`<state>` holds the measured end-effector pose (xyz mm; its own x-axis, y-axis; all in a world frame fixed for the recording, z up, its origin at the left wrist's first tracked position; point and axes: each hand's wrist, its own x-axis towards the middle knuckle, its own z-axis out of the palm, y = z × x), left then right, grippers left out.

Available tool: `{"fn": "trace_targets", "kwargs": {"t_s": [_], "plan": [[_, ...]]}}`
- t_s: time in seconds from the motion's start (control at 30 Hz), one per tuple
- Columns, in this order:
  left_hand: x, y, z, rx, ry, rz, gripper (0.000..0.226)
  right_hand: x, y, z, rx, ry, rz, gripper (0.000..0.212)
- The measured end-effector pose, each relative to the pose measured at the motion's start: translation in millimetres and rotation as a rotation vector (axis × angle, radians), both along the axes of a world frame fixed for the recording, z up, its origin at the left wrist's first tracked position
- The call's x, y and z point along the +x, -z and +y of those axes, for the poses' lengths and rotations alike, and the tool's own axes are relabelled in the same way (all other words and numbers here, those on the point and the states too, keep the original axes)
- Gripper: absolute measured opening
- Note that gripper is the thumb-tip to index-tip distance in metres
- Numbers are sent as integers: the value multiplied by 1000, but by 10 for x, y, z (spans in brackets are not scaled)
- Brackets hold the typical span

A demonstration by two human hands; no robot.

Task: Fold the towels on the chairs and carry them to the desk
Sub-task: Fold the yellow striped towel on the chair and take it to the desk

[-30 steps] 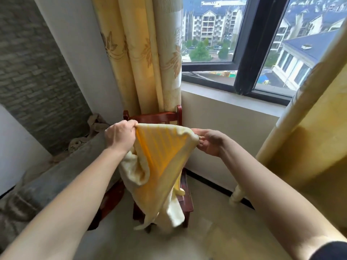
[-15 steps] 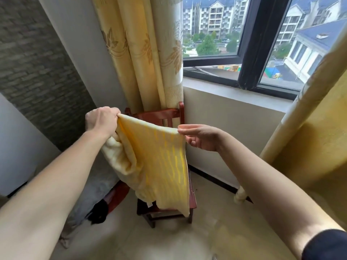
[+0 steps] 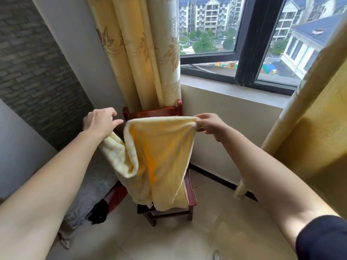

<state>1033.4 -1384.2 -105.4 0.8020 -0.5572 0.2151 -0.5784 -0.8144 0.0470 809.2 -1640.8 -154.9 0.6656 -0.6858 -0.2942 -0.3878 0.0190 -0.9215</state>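
Observation:
A yellow striped towel [image 3: 159,156] hangs in the air in front of a dark red wooden chair [image 3: 189,186]. My right hand [image 3: 210,124] pinches the towel's upper right corner. My left hand [image 3: 100,121] is beside the towel's upper left edge with fingers spread, and one end of the towel drapes down from under its wrist. Whether the left hand still touches the cloth is unclear. The towel sags in a fold on the left and its lower end hangs over the chair seat.
Yellow curtains [image 3: 142,53] hang behind the chair and at the right [image 3: 309,128]. A window [image 3: 244,44] and its sill [image 3: 234,89] run along the back wall. A grey cloth-covered piece of furniture [image 3: 88,194] stands left of the chair. The floor [image 3: 169,241] is tiled.
My left hand has opened from its fist on the towel's left corner, and that side has dropped into a sagging fold. My right hand has closed on the upper right corner.

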Motion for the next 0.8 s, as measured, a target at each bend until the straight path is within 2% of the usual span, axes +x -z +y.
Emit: {"fn": "trace_targets", "kwargs": {"t_s": [0.07,0.13,0.23,0.3,0.37,0.4,0.47,0.5,0.57,0.6,0.7,0.8], "plan": [[157,68,159,-119,-109,96,39,-68,110,-225,-36,220,65,31],[339,166,345,-260,-245,201,38,-188,234,-441,-24,354,136,25],[506,284,574,-656,-509,510,34,-279,263,-579,217,503,-13,37],[547,303,627,-910,-624,672,30,-282,255,-653,287,546,-125,29],[622,325,662,-1087,-700,662,40,-280,185,-673,228,508,-184,19],[654,319,661,-1154,-721,628,43,-282,187,-720,153,456,-177,28],[684,306,629,-1269,-720,575,46,-360,168,-789,-120,399,-22,61],[667,282,619,-1306,-720,551,48,-413,159,-812,-299,382,88,61],[660,303,601,-1310,-756,492,50,-520,144,-836,-598,319,290,36],[659,323,587,-1280,-764,479,50,-556,145,-857,-687,292,372,25],[593,382,541,-1242,-745,393,46,-614,158,-864,-765,308,636,22],[591,457,489,-1221,-698,352,36,-673,144,-816,-580,460,734,27]]}}
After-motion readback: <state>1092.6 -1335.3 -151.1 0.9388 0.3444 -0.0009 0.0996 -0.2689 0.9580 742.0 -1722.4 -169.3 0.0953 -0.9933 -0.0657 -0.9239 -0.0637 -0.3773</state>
